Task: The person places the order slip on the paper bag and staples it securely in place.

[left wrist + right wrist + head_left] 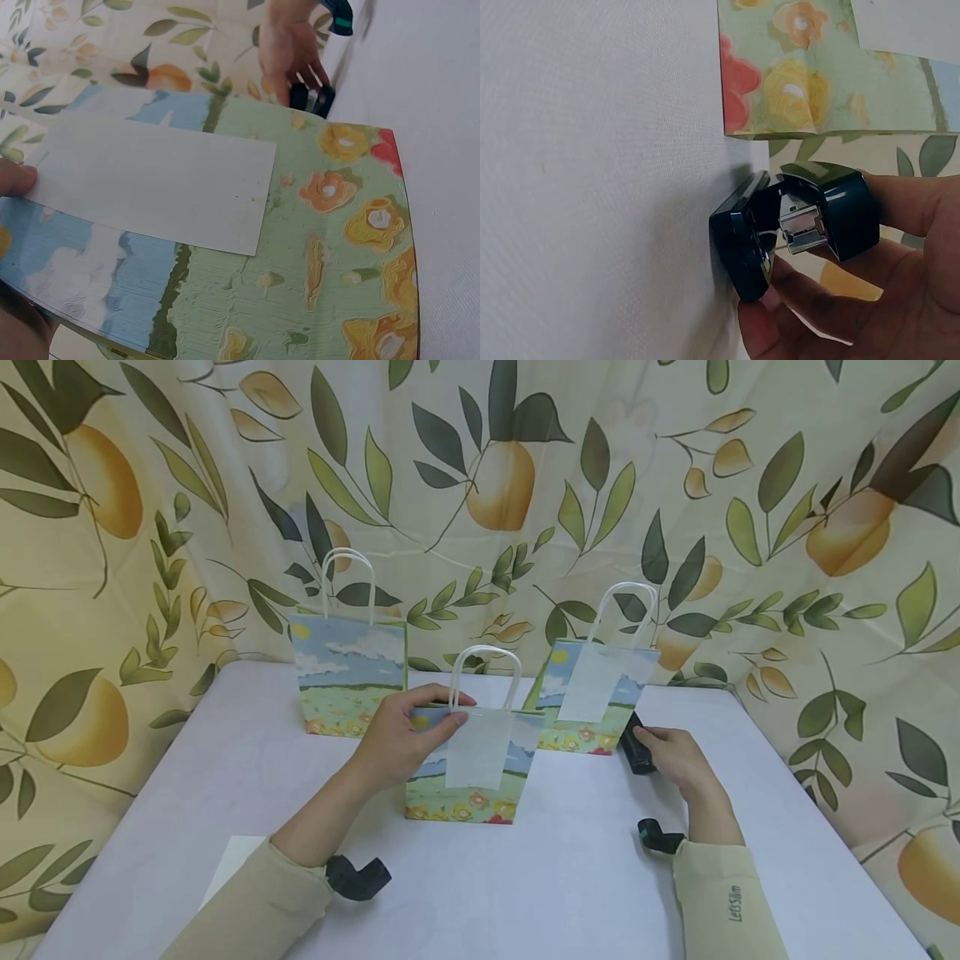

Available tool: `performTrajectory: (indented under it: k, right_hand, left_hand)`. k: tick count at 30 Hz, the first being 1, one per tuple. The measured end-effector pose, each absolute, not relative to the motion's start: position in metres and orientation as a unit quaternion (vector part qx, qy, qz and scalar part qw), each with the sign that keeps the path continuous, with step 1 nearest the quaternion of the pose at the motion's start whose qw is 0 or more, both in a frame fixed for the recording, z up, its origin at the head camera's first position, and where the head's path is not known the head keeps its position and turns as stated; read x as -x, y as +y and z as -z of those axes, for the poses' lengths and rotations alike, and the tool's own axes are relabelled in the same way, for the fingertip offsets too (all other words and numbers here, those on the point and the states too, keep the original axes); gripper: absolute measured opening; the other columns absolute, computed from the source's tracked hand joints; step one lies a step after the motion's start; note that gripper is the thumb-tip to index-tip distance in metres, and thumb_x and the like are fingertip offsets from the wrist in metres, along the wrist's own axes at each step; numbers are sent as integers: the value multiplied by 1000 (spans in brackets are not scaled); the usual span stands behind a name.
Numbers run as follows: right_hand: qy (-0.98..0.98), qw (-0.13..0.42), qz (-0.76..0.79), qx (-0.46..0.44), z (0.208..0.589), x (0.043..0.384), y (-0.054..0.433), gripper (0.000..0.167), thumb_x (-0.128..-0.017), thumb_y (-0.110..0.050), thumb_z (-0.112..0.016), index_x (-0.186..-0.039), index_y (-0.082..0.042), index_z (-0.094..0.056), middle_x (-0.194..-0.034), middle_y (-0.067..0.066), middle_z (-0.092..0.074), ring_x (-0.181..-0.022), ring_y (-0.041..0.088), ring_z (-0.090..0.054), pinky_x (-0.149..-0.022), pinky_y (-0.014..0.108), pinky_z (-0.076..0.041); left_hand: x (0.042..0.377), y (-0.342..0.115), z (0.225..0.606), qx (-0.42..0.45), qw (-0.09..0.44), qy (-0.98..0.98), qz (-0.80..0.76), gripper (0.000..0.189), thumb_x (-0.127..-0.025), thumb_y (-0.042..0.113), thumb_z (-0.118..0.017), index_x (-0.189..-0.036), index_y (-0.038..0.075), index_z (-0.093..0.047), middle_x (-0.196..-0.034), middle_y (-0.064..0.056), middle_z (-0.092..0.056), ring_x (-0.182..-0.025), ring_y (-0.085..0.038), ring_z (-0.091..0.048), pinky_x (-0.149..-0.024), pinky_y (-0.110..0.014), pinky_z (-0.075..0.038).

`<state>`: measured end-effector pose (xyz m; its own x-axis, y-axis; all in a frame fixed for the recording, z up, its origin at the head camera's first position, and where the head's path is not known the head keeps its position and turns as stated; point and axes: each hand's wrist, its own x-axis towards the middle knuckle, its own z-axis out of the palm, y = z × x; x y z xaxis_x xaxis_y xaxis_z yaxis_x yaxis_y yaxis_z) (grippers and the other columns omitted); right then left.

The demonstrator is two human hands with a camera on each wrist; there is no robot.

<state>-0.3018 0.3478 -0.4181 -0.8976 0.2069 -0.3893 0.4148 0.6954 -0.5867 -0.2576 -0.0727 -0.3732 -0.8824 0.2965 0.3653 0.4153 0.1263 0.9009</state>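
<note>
Here the left hand (pixel 401 739) pinches the front paper bag (pixel 471 802) by its top edge (some fingers vanish behind it), while over to its right the right hand (pixel 677 758) grips a black stapler (pixel 639 757), partly covered by fingers.

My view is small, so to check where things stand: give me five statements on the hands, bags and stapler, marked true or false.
1. The left hand pinches the front bag near its top edge. True.
2. The stapler lies loose on the table. False: the right hand is holding the stapler.
3. The visible faces of all three bags carry a white card. False: the back left bag shows none.
4. The back right bag stands with its handle up. True.
5. The stapler is clamped onto the front bag's card. False: it is apart from that card, near the back right bag.
</note>
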Motion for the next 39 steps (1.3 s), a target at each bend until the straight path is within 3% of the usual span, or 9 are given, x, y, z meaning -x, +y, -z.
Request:
performTrajectory:
  k: [8,14,21,28,34,39]
  right_hand:
    - [904,156,356,-178,416,301,350,76,-110,-53,-34,-159,4,-29,-165,34,-22,-154,54,-19,-119,71,-24]
    - [903,154,357,-183,417,302,352,74,-111,-51,-30,-159,6,-30,-161,35,-32,-149,53,-30,-118,71,-27]
    - [901,153,362,-185,421,302,354,70,-111,-46,-30,-158,6,-31,-159,35,-34,-148,53,-33,-117,73,-27]
    - [908,118,363,-173,414,299,354,65,-112,-42,-31,-159,4,-32,-159,34,-37,-141,49,-43,-115,69,-35]
    - [909,69,369,-182,396,293,352,64,-111,-42,-37,-161,-3,-32,-161,31,-36,-142,50,-41,-111,68,-40]
    - [906,38,377,-189,381,288,347,61,-110,-44,-42,-158,-8,-40,-158,29,-40,-141,50,-41,-108,70,-41]
  left_hand:
    - [258,-73,372,240,50,-751,613,15,-98,18,-73,-112,18,-78,-114,2,-77,-117,-15,-67,-97,-42,-52]
    - [259,-73,371,242,50,-751,613,15,-98,18,-73,-112,18,-78,-115,2,-77,-116,-14,-66,-96,-39,-52]
    - [260,-73,374,250,58,-745,616,19,-97,14,-73,-116,14,-76,-117,0,-76,-121,-17,-65,-102,-44,-50]
    - [259,-73,373,251,70,-752,605,41,-94,12,-76,-133,22,-67,-119,2,-73,-114,-16,-64,-94,-44,-51]
    - [259,-75,372,246,65,-767,589,60,-91,10,-79,-145,20,-56,-116,-5,-72,-117,-21,-64,-81,-32,-54]
    - [259,-79,375,244,61,-787,563,73,-89,12,-83,-152,21,-47,-121,-7,-71,-123,-26,-64,-85,-37,-57]
